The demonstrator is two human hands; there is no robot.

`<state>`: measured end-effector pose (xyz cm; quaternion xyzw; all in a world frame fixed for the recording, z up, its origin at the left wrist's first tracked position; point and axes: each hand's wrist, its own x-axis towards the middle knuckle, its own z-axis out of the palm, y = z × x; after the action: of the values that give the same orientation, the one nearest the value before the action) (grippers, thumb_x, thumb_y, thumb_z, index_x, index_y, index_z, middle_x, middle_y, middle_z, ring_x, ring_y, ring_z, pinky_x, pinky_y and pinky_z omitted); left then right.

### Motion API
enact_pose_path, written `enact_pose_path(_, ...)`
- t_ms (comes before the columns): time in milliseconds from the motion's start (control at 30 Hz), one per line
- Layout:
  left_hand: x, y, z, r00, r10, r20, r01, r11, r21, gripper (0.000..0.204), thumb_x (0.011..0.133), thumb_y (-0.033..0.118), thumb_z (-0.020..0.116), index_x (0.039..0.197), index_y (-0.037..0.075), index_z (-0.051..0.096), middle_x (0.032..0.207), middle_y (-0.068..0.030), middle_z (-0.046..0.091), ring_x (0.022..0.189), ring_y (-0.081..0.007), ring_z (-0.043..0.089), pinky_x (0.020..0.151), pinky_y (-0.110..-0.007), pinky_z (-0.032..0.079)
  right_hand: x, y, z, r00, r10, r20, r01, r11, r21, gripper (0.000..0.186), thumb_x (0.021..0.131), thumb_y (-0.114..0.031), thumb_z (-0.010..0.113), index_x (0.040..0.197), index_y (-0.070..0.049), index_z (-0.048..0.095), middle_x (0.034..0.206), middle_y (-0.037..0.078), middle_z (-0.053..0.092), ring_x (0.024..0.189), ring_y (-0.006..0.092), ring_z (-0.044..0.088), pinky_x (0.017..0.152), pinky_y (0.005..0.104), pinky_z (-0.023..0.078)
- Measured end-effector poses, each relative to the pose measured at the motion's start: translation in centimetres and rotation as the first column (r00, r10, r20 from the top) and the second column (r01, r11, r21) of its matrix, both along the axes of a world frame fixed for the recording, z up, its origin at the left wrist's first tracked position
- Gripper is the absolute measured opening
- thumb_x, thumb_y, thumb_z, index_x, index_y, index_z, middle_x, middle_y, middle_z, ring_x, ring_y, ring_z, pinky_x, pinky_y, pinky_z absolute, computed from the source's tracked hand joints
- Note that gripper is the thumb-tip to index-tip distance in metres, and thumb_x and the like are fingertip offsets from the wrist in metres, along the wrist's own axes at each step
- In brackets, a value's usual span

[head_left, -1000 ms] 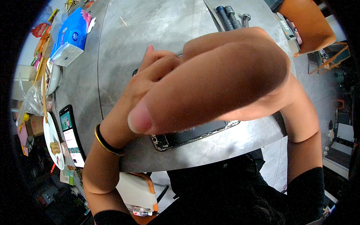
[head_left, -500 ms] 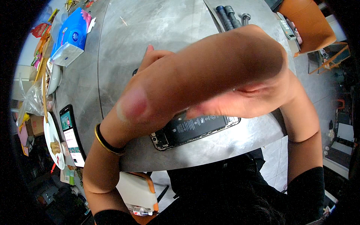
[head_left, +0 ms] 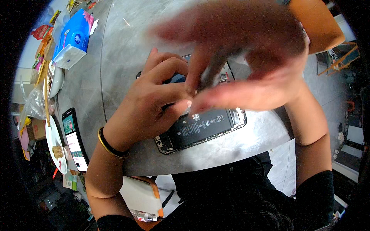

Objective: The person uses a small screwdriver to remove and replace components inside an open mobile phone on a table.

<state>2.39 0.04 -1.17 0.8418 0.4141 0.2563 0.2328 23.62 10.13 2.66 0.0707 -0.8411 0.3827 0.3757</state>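
Observation:
On the grey table lies an opened smartphone (head_left: 208, 125), its black battery and inner parts bare. My left hand (head_left: 142, 96) rests over its left part, thumb and index finger brought together near the phone's middle; whatever they pinch is too small to tell. Close above it, my right hand (head_left: 262, 65) is smeared by motion. A slim grey object (head_left: 214, 73) shows blurred between its fingers, one end pointing down to the left fingertips; I cannot make out its kind. The two hands hide much of the phone's upper half.
To the left lie a second phone (head_left: 75, 142) with a lit screen, a white plate (head_left: 52, 133) with food on it, a clear plastic bag (head_left: 32, 102) and a blue tissue pack (head_left: 73, 38). An orange chair (head_left: 320, 25) stands at the far right. The table's curved edge is near my body.
My right hand's fingers have lifted and turned away, uncovering my left hand and more of the phone. The left hand and the phone have hardly moved.

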Motion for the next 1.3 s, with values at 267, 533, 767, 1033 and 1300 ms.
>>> enact_pose_path(267,0.5,0.7,0.6,0.998,-0.058,-0.006,0.058,0.973,0.225,0.009,0.08,0.013,0.07,0.088,0.012,0.07,0.095,-0.0064,0.061,0.098,-0.0307,0.056,0.104,-0.051,0.035,1.1,1.5,-1.2,0.974,-0.224,0.015,0.22,0.941,-0.258,0.052,0.077,-0.009,0.077,0.122,0.003,0.054,0.1,0.014,0.067,0.078,0.0177,0.068,0.067,0.027,0.055)
enact_pose_path(533,0.2,0.6,0.7,0.999,0.04,0.02,-0.043,0.977,0.209,0.019,0.075,0.013,0.073,0.09,0.01,0.062,0.097,-0.0071,0.062,0.102,-0.0297,0.057,0.106,-0.053,0.032,1.2,1.5,-1.6,0.962,-0.273,0.019,0.266,0.913,-0.31,0.051,0.081,-0.006,0.071,0.127,0.002,0.049,0.095,0.012,0.066,0.075,0.0151,0.065,0.065,0.0255,0.054)
enact_pose_path(767,1.4,0.2,0.9,0.988,0.156,-0.011,-0.149,0.961,0.234,0.035,0.065,0.016,0.079,0.086,0.01,0.052,0.1,-0.0097,0.059,0.102,-0.0302,0.056,0.106,-0.052,0.03,1.0,1.4,-1.6,0.96,-0.281,0.011,0.269,0.908,-0.32,0.05,0.085,-0.004,0.066,0.131,0.001,0.045,0.091,0.01,0.064,0.071,0.0128,0.063,0.063,0.0242,0.052)
enact_pose_path(1033,1.7,0.0,0.8,0.975,0.214,-0.06,-0.194,0.949,0.247,0.04,0.065,0.017,0.081,0.089,0.01,0.05,0.101,-0.01,0.056,0.098,-0.0295,0.055,0.102,-0.051,0.033,0.6,1.5,-1.5,0.958,-0.283,-0.031,0.26,0.913,-0.313,0.05,0.089,-0.001,0.06,0.135,0.0,0.041,0.087,0.008,0.063,0.068,0.0102,0.06,0.061,0.0227,0.05)
enact_pose_path(1300,0.0,0.3,-0.3,0.91,0.374,0.179,-0.393,0.916,0.08,0.023,0.086,0.018,0.07,0.099,0.003,0.059,0.098,-0.0093,0.059,0.09,-0.0214,0.058,0.078,-0.03,0.047,-0.4,2.0,-1.0,0.952,-0.212,-0.221,0.148,0.95,-0.274,0.05,0.093,0.001,0.054,0.139,-0.002,0.037,0.082,0.006,0.062,0.064,0.0076,0.057,0.059,0.0212,0.048)
